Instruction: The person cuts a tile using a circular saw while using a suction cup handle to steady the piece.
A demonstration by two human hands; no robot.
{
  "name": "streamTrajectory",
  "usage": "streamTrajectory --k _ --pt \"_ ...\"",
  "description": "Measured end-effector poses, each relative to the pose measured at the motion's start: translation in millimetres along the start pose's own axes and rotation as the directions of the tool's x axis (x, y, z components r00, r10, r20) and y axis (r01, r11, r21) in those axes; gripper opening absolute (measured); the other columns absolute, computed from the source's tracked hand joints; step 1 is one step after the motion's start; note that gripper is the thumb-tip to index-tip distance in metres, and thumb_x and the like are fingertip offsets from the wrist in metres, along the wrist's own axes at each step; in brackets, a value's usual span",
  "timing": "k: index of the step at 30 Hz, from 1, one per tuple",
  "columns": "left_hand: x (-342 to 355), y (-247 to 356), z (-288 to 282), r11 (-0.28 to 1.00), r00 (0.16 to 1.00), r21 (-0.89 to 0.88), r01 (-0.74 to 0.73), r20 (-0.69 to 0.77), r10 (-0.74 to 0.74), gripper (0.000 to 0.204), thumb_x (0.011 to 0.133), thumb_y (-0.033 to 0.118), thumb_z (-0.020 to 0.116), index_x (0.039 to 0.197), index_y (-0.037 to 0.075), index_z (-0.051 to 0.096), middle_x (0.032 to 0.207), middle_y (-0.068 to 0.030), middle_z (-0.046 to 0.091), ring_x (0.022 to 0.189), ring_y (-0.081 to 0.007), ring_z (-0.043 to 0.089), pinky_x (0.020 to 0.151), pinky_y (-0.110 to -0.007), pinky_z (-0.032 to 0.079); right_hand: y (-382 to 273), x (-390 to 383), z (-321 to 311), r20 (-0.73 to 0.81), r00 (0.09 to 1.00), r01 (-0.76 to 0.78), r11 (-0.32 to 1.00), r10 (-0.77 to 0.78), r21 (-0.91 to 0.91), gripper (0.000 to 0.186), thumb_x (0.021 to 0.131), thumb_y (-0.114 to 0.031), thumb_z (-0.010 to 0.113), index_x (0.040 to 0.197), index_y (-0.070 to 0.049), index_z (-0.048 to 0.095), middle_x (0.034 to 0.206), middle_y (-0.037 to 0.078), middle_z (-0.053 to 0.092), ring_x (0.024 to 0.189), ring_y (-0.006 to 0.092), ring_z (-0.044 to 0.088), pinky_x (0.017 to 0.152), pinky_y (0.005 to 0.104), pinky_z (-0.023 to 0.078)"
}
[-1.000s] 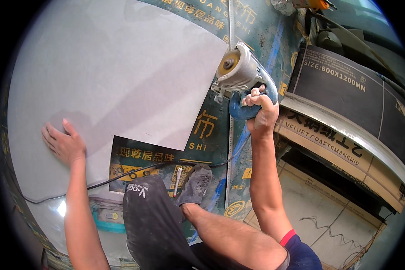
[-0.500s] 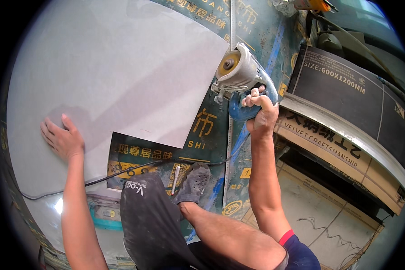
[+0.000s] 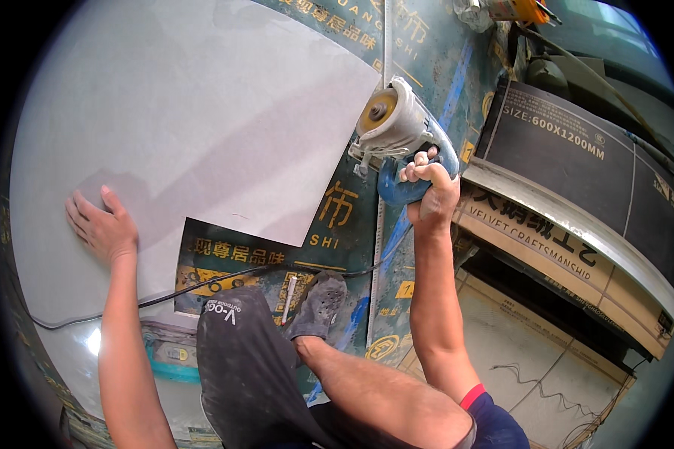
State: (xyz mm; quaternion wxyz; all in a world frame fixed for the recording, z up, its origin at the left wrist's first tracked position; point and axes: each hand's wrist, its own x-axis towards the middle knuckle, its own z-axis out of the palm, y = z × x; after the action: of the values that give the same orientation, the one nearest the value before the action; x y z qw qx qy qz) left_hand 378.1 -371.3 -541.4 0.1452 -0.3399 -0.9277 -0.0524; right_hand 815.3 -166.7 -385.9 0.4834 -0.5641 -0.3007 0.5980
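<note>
My left hand [image 3: 103,224] rests with fingers spread on a large pale grey tile [image 3: 195,97], which has a rectangular notch cut from its lower right. My right hand [image 3: 430,187] grips the blue handle of a dusty electric cutter [image 3: 389,127], its yellow blade at the tile's right edge. A black cord [image 3: 157,301] runs over the tile and across the notch. A white pen [image 3: 288,299] lies by my grey clog [image 3: 314,299]. Just right of the tile runs a long metal straightedge [image 3: 374,299]. A teal object [image 3: 172,367], partly hidden, lies left of my dark-clad leg.
Green printed protective sheeting [image 3: 337,45] covers the floor under the tile. Stacked tile boxes [image 3: 562,127] with a metal bar [image 3: 562,209] across them stand at the right, thin wire [image 3: 547,396] lying below. An orange-topped container [image 3: 528,11] and bags sit at the upper right.
The tile, my left hand and my legs appear slightly further left in the view. My right hand and the cutter have shifted slightly left and down; both grips look the same.
</note>
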Motion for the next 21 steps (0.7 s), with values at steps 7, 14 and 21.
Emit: streamTrajectory --k 7,14,21 --pt "-0.5 -1.1 -0.5 1.000 1.000 0.022 0.015 0.020 -0.016 0.067 0.103 0.051 0.044 0.150 0.003 0.038 0.157 -0.0194 0.035 0.147 -0.0348 0.031 0.120 -0.046 0.027 1.5 -3.9 0.9 -0.009 1.000 -0.007 1.000 0.007 0.022 0.030 0.070 0.005 0.054 0.098 -0.004 0.050 0.078 0.006 0.051 0.062 0.0183 0.051 0.062 0.0340 0.047" --pt "0.3 1.7 -1.5 1.000 1.000 0.011 -0.001 0.003 0.001 0.066 0.102 0.050 0.046 0.148 0.002 0.038 0.154 -0.0208 0.038 0.145 -0.0365 0.034 0.119 -0.048 0.029 1.7 -3.8 -1.0 -0.013 1.000 -0.017 1.000 0.017 0.025 0.030 0.070 0.005 0.053 0.098 -0.005 0.050 0.078 0.006 0.051 0.062 0.0183 0.051 0.063 0.0339 0.047" --pt "0.9 1.6 -1.1 1.000 1.000 0.012 0.005 -0.003 -0.005 0.066 0.102 0.050 0.046 0.147 0.002 0.039 0.154 -0.0218 0.039 0.145 -0.0367 0.034 0.119 -0.048 0.029 2.4 -5.4 -2.9 0.018 1.000 -0.016 1.000 0.016 -0.014 0.029 0.073 0.002 0.054 0.101 -0.006 0.052 0.082 0.004 0.050 0.067 0.0174 0.049 0.068 0.0344 0.045"
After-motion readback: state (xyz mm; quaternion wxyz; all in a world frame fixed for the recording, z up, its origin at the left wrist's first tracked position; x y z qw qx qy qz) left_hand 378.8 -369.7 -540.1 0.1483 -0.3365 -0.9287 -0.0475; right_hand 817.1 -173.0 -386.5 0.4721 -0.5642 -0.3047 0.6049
